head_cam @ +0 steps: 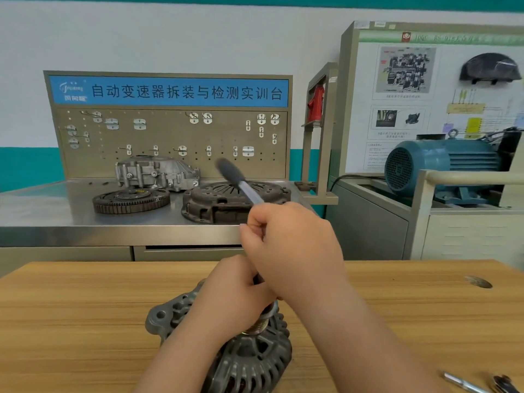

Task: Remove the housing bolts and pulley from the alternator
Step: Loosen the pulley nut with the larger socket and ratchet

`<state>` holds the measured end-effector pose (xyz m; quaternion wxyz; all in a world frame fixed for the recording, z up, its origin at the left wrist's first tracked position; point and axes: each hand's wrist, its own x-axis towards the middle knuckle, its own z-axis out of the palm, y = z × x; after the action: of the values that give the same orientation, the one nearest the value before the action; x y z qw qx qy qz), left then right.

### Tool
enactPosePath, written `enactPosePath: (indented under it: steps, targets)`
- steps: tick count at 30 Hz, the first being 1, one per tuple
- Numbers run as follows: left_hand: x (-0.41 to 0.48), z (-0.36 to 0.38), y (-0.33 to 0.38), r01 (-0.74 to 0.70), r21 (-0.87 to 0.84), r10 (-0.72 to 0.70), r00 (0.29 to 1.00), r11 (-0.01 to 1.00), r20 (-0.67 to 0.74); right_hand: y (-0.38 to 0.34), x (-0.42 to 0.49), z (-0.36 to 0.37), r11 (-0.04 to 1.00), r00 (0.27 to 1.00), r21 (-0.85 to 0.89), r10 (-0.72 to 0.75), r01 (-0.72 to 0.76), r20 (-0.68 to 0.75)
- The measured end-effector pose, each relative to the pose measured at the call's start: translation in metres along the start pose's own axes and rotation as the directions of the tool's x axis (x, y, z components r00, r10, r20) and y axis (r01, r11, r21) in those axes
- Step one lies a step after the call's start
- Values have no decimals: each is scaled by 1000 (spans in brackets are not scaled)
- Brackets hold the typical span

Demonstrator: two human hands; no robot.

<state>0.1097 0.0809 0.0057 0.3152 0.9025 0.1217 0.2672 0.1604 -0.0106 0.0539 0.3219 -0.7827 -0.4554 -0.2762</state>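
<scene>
A grey cast alternator (pixel 249 361) lies on the wooden table (pixel 85 321) at bottom centre, its ribbed pulley (pixel 259 326) facing up. My left hand (pixel 235 293) wraps around the pulley and covers most of it. My right hand (pixel 289 242) grips the shaft of a ratchet wrench (pixel 241 182) just above the pulley. The wrench's dark grip slants up and to the left and looks blurred. The wrench head and the pulley nut are hidden by my hands. No housing bolts can be made out.
Metal tools (pixel 465 385) lie at the table's bottom right corner. Behind the table stands a steel bench (pixel 56 217) with a flywheel (pixel 131 199), a clutch cover (pixel 224 202) and a gearbox housing (pixel 156 173) before a pegboard. A blue electric motor (pixel 436 165) sits to the right.
</scene>
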Motion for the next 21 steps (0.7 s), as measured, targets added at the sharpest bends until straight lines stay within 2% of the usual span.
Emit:
enactPosePath:
  steps: [2,5,9,12,15,18,21]
  targets:
    - [1,0,-2,17,15,-17,1000,1000,-14,-2,1,1,997,999,-72,35,-36,-22]
    - [1,1,-1,3,-13,-3,1000,1000,10,1,1,-2,999,1000,-32,15,-15,-2]
    - [1,-1,0,-26,-82,29,999,996,37,13,3,-10,967,984,234,-132,102,116]
    - [-1,-3,0,-22,-84,26,998,996,51,21,7,-17,857,934,479,-309,191,180]
    - [-3,-4,0,3,-49,-1,999,999,51,24,7,-18,780,898,584,-397,223,188]
    - [-3,-1,2,-16,-48,16,1000,999,4,21,4,-13,841,944,500,-306,209,120]
    - [-3,-1,4,-16,4,16,1000,1000,0,7,-1,-5,972,990,204,-128,112,66]
